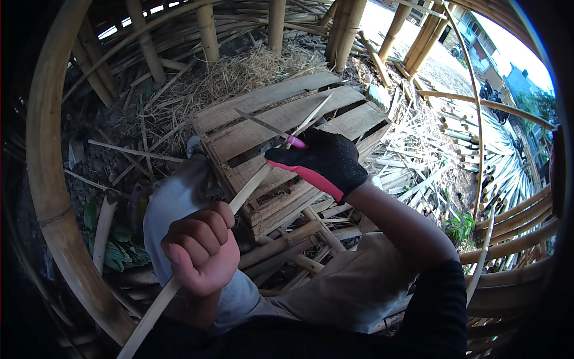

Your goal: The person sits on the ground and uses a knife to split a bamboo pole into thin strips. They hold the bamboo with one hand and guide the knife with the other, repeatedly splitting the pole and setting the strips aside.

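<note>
My bare left hand is closed in a fist around a long pale bamboo strip. The strip runs from the lower left up past my right hand, and its far end shows beyond the glove. My right hand, in a black glove with a pink side, is wrapped round the pink handle of a knife. The narrow blade points to the far left and sits against the strip or very close to it; the glove hides the exact contact. Beneath both lies a slatted wooden platform.
Behind the platform is a heap of straw-like shavings by upright bamboo posts. A thick curved bamboo pole rises at my left. Many cut bamboo pieces litter the ground at right. My bent legs flank the platform's near side.
</note>
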Available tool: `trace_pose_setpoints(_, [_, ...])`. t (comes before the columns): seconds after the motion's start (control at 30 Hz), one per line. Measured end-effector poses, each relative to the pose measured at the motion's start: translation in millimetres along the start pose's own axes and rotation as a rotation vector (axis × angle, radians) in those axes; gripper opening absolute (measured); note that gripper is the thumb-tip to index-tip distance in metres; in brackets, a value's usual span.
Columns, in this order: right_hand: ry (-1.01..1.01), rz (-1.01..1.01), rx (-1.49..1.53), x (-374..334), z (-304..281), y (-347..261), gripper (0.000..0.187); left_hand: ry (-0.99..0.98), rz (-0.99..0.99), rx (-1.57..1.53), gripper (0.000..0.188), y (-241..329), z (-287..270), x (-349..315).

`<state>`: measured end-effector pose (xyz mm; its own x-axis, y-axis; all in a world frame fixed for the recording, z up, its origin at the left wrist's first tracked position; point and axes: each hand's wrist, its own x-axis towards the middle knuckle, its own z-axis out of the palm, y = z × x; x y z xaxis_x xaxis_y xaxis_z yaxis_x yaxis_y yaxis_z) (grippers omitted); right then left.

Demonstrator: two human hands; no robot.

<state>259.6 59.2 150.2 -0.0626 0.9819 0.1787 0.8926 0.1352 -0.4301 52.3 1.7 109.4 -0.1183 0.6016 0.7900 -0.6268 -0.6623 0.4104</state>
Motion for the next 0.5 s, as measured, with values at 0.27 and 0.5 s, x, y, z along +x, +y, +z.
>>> trace_pose_setpoints(0.27, [0.031,0.179,0.065,12.0,7.5,6.9,0.067,0.002,0.039,0.036,0.056,-2.4,11.4,-3.8])
trace_pose_setpoints(0.5, [-0.025,0.188,-0.004,12.7,-1.7,-4.2,0.056,-0.044,0.043,0.047,0.057,-0.1,12.8,-1.8])
